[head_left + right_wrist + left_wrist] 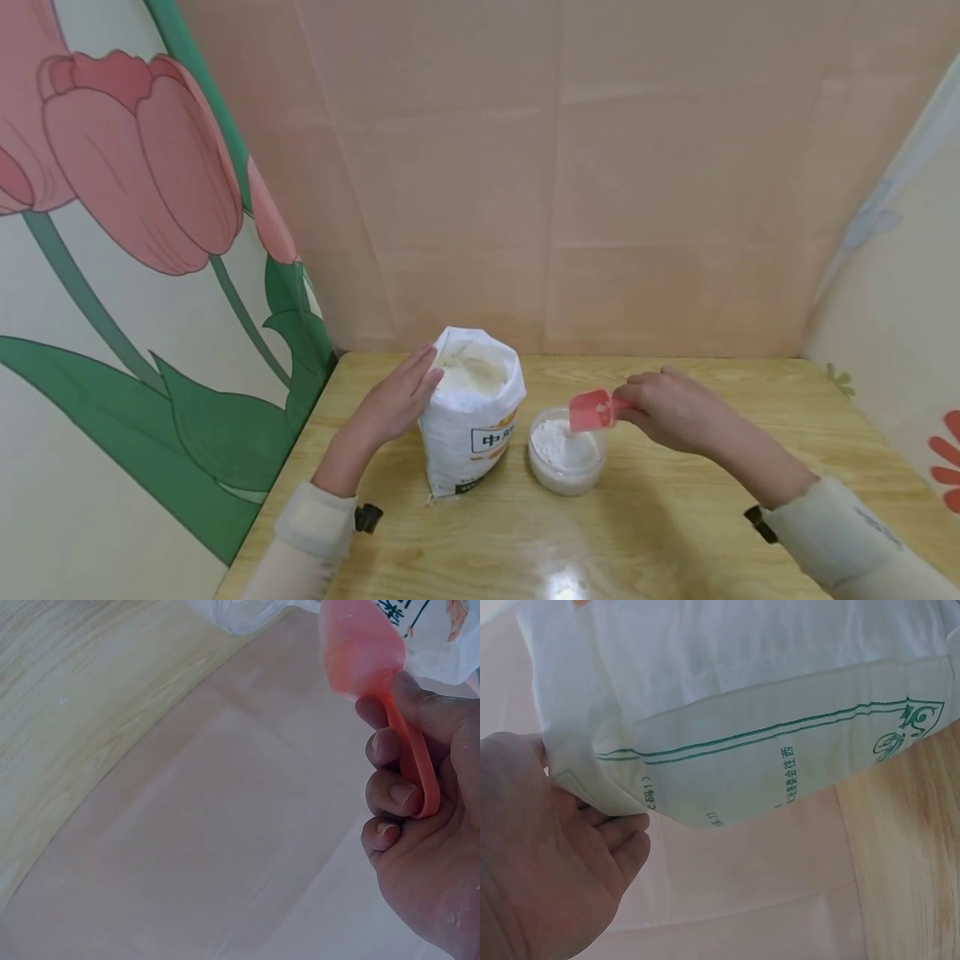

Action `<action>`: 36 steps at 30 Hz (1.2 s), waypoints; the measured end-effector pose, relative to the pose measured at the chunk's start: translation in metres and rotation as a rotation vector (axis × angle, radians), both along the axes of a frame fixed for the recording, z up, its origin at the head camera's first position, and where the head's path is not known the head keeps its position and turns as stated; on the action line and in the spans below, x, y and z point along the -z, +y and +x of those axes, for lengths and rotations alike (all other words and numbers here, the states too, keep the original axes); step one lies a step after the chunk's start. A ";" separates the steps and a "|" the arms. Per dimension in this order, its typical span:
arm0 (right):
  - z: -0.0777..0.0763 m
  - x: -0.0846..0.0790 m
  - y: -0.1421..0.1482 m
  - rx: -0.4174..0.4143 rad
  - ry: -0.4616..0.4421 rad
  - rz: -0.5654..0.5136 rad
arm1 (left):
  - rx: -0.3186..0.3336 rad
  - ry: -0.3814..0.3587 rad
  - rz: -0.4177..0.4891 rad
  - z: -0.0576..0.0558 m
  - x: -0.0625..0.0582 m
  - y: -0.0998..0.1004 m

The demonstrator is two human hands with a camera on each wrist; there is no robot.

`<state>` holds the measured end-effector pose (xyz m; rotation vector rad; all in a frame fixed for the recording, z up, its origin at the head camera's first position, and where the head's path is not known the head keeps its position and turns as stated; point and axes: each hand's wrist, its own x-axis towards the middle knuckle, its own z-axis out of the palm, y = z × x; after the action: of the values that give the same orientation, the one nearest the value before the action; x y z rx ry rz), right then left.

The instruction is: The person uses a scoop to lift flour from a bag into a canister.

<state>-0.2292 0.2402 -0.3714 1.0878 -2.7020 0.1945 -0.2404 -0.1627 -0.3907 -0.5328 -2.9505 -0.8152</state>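
My left hand [397, 396] rests against the left side of a white woven bag [461, 442], its fingertips at the open rim. In the left wrist view, loosely bent fingers [630, 847] lie along the edge of the bag [727, 742]. Pale powder fills the bag's mouth. My right hand [671, 408] grips the handle of a small pink scoop [591, 410], thumb along it. The scoop's head overlaps the right rim of a round clear tub [567, 482] holding white powder [553, 442]. From the right wrist, the scoop [364, 645] shows its pink head beside the bag.
Tub and bag stand close together on a wood-grain table [480, 558]. Behind the table hangs a creased pinkish-tan sheet [570, 167]. A wall with painted tulips [150, 158] borders the left side, and a pale wall [900, 333] the right.
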 end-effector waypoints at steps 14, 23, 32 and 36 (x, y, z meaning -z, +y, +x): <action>0.002 -0.001 -0.001 0.009 -0.026 -0.005 | 0.004 0.006 0.020 -0.001 -0.001 -0.002; 0.004 0.002 -0.001 0.024 -0.043 0.002 | -0.005 -0.011 0.024 0.000 0.000 -0.003; 0.004 0.003 -0.001 0.012 -0.012 -0.025 | -0.007 0.004 0.028 0.002 0.002 -0.003; 0.005 0.005 0.002 0.014 -0.008 -0.055 | -0.002 0.013 0.031 0.002 0.003 -0.004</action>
<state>-0.2243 0.2420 -0.3766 1.0550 -2.6933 0.2691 -0.2380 -0.1672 -0.3941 -0.5307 -2.9207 -0.8523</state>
